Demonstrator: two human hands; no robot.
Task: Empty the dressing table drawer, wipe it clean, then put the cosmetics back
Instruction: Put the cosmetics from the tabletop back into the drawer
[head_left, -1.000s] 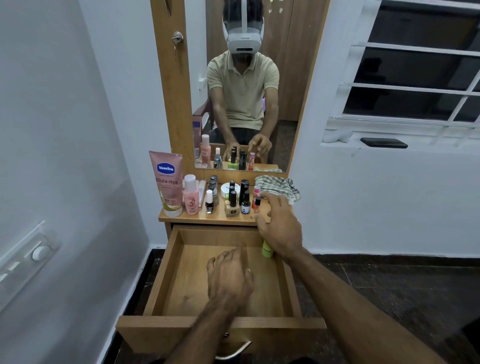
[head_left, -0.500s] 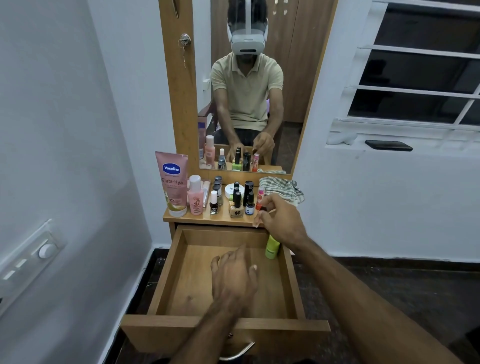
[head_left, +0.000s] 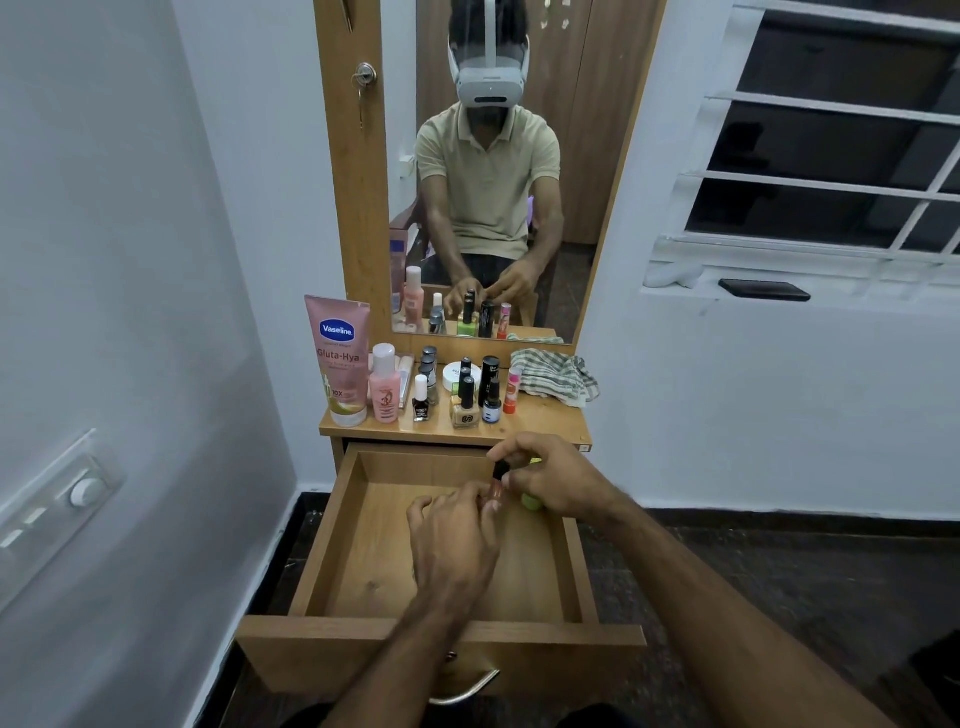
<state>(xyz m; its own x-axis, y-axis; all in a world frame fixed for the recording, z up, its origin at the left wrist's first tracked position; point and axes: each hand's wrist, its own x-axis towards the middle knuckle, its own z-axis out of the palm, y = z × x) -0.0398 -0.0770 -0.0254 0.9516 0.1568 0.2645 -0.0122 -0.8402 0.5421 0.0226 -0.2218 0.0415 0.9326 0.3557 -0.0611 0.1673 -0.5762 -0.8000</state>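
Note:
The wooden drawer (head_left: 441, 636) is pulled fully out below the dressing table top (head_left: 545, 423). Over its back right part, my right hand (head_left: 558, 480) pinches the black cap of a small pinkish nail polish bottle (head_left: 497, 480). My left hand (head_left: 457, 538) reaches in from the front, and its fingertips close on the bottle's lower body. A green bottle (head_left: 531, 501) stands in the drawer's back right corner, mostly hidden behind my right hand. The drawer floor is otherwise bare wood.
On the table top stand a pink Vaseline tube (head_left: 337, 358), a pink bottle (head_left: 385, 392), several nail polish bottles (head_left: 466, 402), a white jar (head_left: 454, 373) and a crumpled checked cloth (head_left: 553, 374). The mirror (head_left: 488, 182) is behind them. White walls hem in both sides.
My right hand has come back from the table top holding a small bottle and lowered it over the drawer. My left hand lifted off the drawer floor and met the bottle.

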